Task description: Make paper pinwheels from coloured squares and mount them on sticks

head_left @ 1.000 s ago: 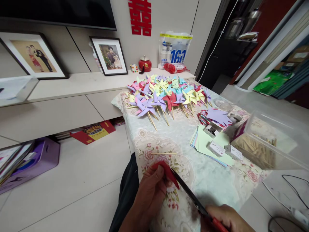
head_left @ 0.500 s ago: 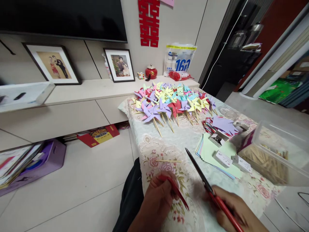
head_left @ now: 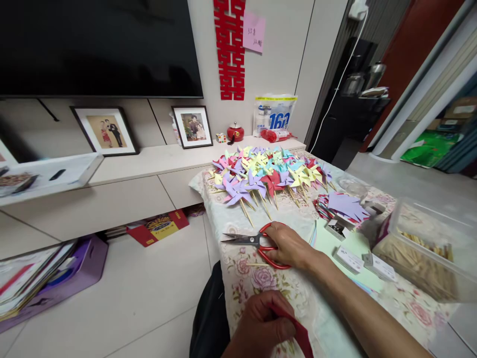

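My right hand [head_left: 288, 244] rests on the red handles of a pair of scissors [head_left: 250, 241] that lie flat on the floral tablecloth [head_left: 294, 293], blades pointing left. My left hand [head_left: 263, 323] is low at the table's near edge, pinching a piece of red paper [head_left: 301, 335]. A thin wooden stick [head_left: 257, 264] lies on the cloth just below the scissors. Beyond them is a heap of coloured paper pinwheels [head_left: 266, 171] on sticks.
A clear plastic box of wooden sticks [head_left: 421, 248] stands at the right, beside small boxes [head_left: 348, 258] on pale green paper sheets [head_left: 335, 238] and a pile of cut paper [head_left: 345, 205]. A low cabinet [head_left: 122, 194] with framed photos lies to the left. A purple bin [head_left: 55, 278] sits on the floor.
My right hand carried the scissors forward and left and laid them flat on the cloth. My left hand kept the red paper and drew back toward me. The view tilted up.
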A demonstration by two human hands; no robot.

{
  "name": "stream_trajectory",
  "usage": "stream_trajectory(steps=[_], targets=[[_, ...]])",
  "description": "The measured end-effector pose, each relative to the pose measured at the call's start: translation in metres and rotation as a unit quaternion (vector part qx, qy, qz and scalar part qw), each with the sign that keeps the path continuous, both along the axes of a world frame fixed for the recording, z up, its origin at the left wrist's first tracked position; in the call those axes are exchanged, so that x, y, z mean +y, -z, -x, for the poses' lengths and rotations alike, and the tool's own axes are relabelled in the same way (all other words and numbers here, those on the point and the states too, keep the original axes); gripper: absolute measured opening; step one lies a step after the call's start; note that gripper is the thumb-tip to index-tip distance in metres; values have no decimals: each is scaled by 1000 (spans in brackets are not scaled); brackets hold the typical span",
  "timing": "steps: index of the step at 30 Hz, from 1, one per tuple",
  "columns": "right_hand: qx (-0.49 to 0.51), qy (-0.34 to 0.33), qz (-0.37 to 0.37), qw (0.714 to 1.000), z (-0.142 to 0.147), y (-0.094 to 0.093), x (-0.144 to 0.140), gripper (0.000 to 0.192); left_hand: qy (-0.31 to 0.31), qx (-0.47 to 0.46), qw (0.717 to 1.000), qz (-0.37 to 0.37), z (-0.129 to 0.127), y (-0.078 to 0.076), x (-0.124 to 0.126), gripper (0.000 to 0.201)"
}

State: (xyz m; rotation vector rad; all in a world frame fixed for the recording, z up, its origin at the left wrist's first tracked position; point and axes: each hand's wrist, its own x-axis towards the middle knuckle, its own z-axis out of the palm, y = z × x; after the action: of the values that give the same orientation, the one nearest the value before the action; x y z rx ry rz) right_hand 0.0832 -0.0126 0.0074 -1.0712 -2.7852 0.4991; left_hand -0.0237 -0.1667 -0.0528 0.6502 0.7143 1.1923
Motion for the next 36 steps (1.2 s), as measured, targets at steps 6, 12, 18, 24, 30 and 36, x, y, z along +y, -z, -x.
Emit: stream_trajectory(steps=[6,12,18,24,30,36], targets=[[-30,-23,-11,999,6,0,9,24,-11,-1,1000,21,-2,-2,-1,30],[-21,24,-21,999,-7,-5,-3,28,-15,34,999,33,-1,-1,-1,29],[164,80,65,981,-33,0,-3,20,-24,38,996,83,-7,-8,-1,31],[447,137,305,830,-59,9,0,34,-158,59,981,98,-23,-31,46,26],[534,167,335,758,-76,12,8,45,-187,133,972,56,-39,-34,122,33],[524,216,331,755,-74,7,10,42,-186,93,977,33,-45,-20,135,34]])
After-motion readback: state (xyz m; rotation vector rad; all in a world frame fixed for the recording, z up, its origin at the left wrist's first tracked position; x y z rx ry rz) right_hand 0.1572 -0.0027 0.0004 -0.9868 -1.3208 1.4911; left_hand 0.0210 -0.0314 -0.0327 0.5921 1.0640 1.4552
